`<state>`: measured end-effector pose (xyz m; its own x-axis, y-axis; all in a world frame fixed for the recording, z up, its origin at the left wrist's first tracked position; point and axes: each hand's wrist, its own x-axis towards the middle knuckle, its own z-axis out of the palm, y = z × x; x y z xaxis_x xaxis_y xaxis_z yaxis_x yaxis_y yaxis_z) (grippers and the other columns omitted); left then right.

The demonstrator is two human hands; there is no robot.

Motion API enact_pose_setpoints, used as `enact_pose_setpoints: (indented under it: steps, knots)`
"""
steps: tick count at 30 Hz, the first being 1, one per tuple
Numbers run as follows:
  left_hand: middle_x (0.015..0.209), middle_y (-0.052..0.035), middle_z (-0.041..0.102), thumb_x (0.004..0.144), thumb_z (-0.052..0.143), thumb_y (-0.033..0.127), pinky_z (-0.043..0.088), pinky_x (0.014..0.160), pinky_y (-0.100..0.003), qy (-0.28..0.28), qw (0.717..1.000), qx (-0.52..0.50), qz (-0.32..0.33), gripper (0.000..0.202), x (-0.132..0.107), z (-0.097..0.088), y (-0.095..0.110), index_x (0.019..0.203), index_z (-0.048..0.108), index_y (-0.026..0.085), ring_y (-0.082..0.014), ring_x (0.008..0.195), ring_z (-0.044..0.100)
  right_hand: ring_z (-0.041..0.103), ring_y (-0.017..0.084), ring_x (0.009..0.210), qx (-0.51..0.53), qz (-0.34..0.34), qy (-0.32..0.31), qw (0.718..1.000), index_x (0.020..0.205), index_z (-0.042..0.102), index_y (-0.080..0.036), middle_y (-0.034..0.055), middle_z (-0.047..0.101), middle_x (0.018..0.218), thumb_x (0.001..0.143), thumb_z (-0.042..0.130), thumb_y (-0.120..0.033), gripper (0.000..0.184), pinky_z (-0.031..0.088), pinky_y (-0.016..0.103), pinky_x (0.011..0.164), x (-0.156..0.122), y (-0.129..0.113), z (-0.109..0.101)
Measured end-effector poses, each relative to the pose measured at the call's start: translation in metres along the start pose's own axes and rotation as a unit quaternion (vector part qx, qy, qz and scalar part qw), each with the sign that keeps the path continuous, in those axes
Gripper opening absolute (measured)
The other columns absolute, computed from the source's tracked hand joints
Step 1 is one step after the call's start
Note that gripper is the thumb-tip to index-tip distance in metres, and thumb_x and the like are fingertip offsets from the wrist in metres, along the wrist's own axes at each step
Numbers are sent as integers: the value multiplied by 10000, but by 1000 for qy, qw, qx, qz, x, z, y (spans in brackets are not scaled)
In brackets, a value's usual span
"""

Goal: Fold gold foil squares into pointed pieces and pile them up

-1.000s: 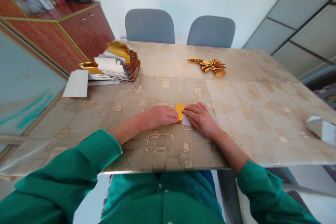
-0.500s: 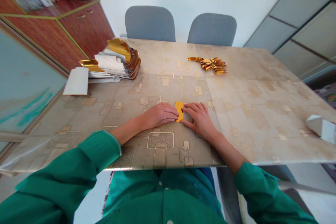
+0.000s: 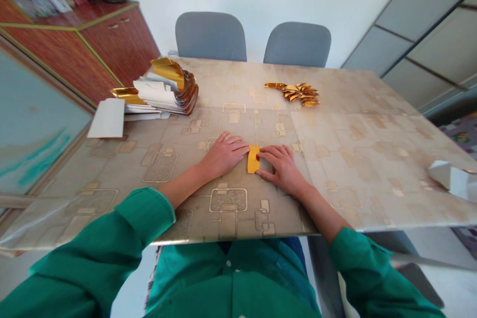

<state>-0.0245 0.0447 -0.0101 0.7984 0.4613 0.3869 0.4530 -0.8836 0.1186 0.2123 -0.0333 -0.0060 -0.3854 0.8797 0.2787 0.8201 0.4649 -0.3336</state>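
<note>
A small folded piece of gold-foil paper is lying flat on the bench, directly in front of the person and between both hands, its gold face turned up. A white paper edge is showing beside it, seemingly the same sheet's reverse side, and it is partly hidden under the right hand. The piece is looking light and thin, likely to slide on the glossy surface and to crease easily, so it would be best taken by its edges or pinned flat with the fingertips.

The left hand is resting palm down with its fingers released and spread, their tips just at the gold piece's left edge. The right hand's fingers are lying open on the white paper, pressing it down rather than pinching it. Green sleeves are covering both forearms up to the wrists.

Farther up the bench, a stack of gold-backed white papers is standing beside a white paper block, while a cluster of folded gold pieces is lying near the far edge. A white folded object is sitting at the right edge, and two grey chairs are standing beyond the bench.
</note>
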Motion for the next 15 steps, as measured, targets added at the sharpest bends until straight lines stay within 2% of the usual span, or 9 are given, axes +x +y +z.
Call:
enact_pose_setpoints:
  steps: [4, 6, 11, 15]
  knots:
    - [1265, -43, 676, 1010, 466, 178, 384, 1102, -438, -18, 990, -17, 140, 270, 0, -14, 3, 1160, 681, 242, -182, 1195, 589, 530, 259, 1210, 10, -18, -6, 1000, 1220, 627, -231, 88, 639, 1293, 886, 654, -469, 412, 297, 491, 1074, 1, 7, -1]
    - [1257, -37, 681, 1014, 451, 164, 417, 1084, -422, -14, 982, -22, 189, 277, 2, -19, 5, 1130, 690, 242, -175, 1178, 604, 529, 257, 1211, 12, -23, -9, 1000, 1229, 626, -238, 86, 637, 1298, 885, 653, -477, 419, 297, 490, 1074, 1, 9, -2]
    - [1116, -47, 737, 1014, 443, 157, 467, 1050, -403, -3, 971, -22, 237, 278, 8, -13, 9, 1027, 716, 209, -166, 1035, 670, 529, 262, 1217, 1, -28, -20, 999, 1237, 629, -246, 83, 636, 1304, 891, 644, -468, 411, 284, 504, 1088, 1, 10, -5]
    - [1037, -62, 750, 1013, 428, 152, 505, 1005, -370, -11, 974, -29, 225, 305, 10, -5, 10, 966, 727, 194, -159, 966, 682, 529, 270, 1227, -16, -33, -26, 999, 1260, 630, -260, 82, 632, 1317, 893, 643, -452, 414, 278, 523, 1098, 0, 10, -6]
